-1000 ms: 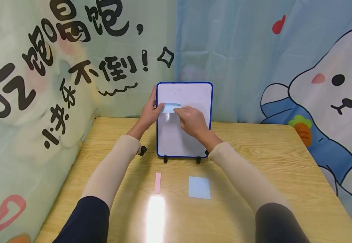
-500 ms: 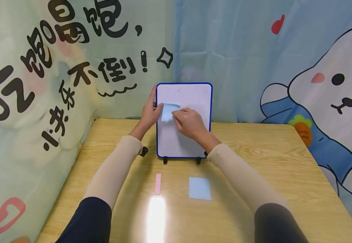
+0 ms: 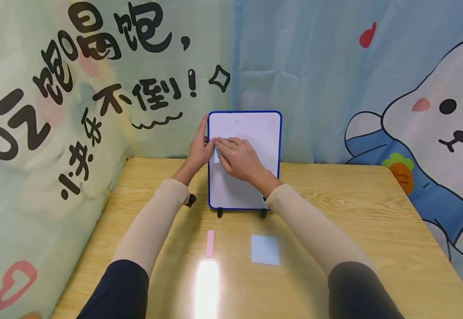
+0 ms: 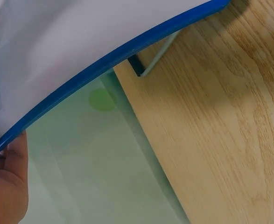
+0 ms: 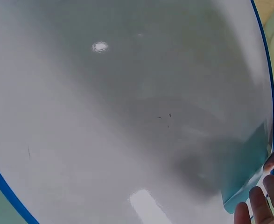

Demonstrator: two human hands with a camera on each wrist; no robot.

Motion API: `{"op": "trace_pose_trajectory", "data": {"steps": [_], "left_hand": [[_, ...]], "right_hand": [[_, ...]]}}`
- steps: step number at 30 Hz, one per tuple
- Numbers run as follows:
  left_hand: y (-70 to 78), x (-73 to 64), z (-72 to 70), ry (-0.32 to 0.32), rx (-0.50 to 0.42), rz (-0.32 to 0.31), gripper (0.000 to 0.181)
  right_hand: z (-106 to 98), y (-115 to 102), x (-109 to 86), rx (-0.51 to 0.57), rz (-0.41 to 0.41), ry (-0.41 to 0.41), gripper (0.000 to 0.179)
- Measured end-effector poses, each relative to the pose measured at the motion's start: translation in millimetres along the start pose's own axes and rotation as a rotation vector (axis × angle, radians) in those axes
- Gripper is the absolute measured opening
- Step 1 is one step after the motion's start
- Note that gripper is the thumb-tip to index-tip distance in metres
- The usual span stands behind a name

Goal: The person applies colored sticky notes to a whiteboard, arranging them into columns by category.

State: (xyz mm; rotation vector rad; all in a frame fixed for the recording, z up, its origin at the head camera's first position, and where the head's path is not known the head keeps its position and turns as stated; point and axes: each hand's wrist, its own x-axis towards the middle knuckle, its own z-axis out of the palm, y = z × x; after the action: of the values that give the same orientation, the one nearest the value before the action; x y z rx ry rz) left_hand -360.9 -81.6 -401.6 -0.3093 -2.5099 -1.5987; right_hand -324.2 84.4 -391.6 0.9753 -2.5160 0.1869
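A small whiteboard with a blue frame stands upright on two black feet. My left hand grips its left edge, thumb in front and fingers behind. The thumb lies at the left edge of a light blue sticky note on the board. My right hand lies over the note with fingers extended, hiding most of it in the head view. In the right wrist view, the note curls up along one edge beside the right fingertips. Only part of the left hand shows behind the frame in the left wrist view.
On the wooden table, a narrow pink paper strip and a square light blue note lie in front of the board. A printed curtain hangs behind and along the left side.
The note has unfolded downward from a narrow folded band. My right hand has gone from pinching its edge to lying over it with fingers extended. The left hand has kept its hold.
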Motion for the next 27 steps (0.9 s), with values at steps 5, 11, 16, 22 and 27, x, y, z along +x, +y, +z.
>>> {"op": "trace_pose_trajectory", "data": {"steps": [5, 11, 16, 22, 27], "left_hand": [[2.0, 0.2, 1.4, -0.003, -0.011, 0.007, 0.071], [-0.1, -0.3, 1.0, -0.011, -0.002, 0.013, 0.070], [-1.2, -1.1, -1.0, -0.019, -0.006, 0.015, 0.070], [1.0, -1.5, -3.0, -0.026, -0.014, 0.006, 0.070], [0.0, -0.6, -2.7, -0.032, -0.027, -0.006, 0.071]], "right_hand": [[1, 2, -0.9, -0.052, 0.009, -0.016, 0.048], [4, 4, -5.3, -0.092, 0.029, -0.030, 0.047], [4, 6, -9.0, -0.121, 0.056, -0.026, 0.046], [1, 10, -14.0, -0.173, 0.089, -0.045, 0.046], [-2, 15, -19.4, -0.212, 0.105, -0.060, 0.047]]}}
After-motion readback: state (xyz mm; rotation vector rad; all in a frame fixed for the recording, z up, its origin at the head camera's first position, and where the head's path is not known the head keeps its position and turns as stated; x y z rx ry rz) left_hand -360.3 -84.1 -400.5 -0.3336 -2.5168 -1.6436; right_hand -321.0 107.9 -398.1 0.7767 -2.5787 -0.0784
